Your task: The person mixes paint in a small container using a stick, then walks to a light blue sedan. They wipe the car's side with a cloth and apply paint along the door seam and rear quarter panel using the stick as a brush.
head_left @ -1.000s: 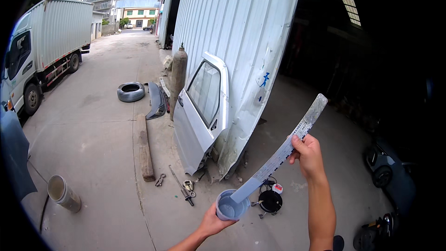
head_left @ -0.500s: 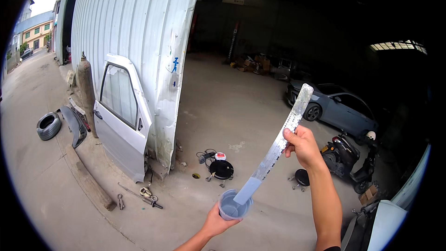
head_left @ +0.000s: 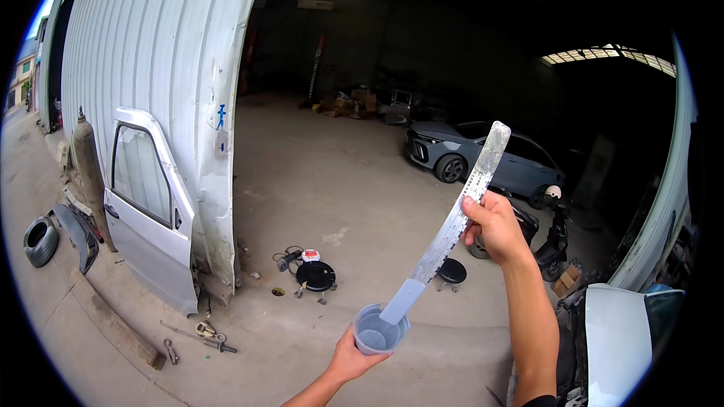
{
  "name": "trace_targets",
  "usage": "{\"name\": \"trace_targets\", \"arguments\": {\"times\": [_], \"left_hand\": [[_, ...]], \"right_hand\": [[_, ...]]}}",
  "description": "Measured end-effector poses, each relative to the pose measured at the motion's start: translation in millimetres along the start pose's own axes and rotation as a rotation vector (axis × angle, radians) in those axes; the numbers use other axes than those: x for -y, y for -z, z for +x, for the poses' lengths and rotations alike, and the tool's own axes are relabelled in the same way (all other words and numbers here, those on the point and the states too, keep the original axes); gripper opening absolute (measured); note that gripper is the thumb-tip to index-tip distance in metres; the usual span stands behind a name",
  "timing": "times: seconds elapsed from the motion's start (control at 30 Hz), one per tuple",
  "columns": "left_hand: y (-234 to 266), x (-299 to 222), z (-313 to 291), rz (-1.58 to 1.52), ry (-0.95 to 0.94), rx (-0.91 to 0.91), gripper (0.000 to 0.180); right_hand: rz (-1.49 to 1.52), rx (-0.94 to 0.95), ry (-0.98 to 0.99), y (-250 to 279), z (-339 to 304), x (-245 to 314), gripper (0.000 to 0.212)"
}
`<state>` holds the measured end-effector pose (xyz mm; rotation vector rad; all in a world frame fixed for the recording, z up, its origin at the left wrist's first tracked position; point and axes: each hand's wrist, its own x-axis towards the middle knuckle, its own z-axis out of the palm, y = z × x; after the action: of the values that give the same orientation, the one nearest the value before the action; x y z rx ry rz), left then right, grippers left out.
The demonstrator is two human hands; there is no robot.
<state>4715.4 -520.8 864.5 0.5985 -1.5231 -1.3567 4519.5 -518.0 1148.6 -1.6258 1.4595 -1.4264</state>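
My left hand is wrapped round a plastic cup with grey-blue liquid in it. In my right hand is a long flat metal ruler, pinched between thumb and fingers a little above its middle. The ruler slants down to the left, and its lower end, coated in the same grey-blue, reaches into the mouth of the cup. Its upper end is bare, worn metal. Whether the lower tip touches the liquid or the cup wall, I cannot tell.
A silver car door leans against the corrugated wall at left. Hand tools and a wooden beam lie on the ground. Two rolling stools stand ahead. Farther in are a grey car and a scooter; a white car part is near right.
My view has swung to the right, so the door and wall sit farther left and more of the white car part shows. Both hands keep their holds; the ruler stays in the cup.
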Motion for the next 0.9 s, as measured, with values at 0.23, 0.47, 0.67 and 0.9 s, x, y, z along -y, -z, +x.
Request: {"name": "trace_targets", "arguments": {"times": [0.23,0.47,0.67,0.9], "left_hand": [[-9,7,2,0.072,-0.051,-0.012,0.08],[2,1,8,0.292,-0.089,-0.143,0.073],[8,39,16,0.148,-0.154,-0.153,0.068],[-1,25,28,0.116,-0.131,-0.073,0.068]], "right_hand": [[-0.057,-0.017,-0.008,-8,-33,-18,0.023],[-0.069,0.264,-0.032,-53,-68,-51,0.02],[0.02,0.185,-0.054,-52,-73,-74,0.025],[-0.003,0.142,-0.154,-46,-72,-81,0.02]]}}
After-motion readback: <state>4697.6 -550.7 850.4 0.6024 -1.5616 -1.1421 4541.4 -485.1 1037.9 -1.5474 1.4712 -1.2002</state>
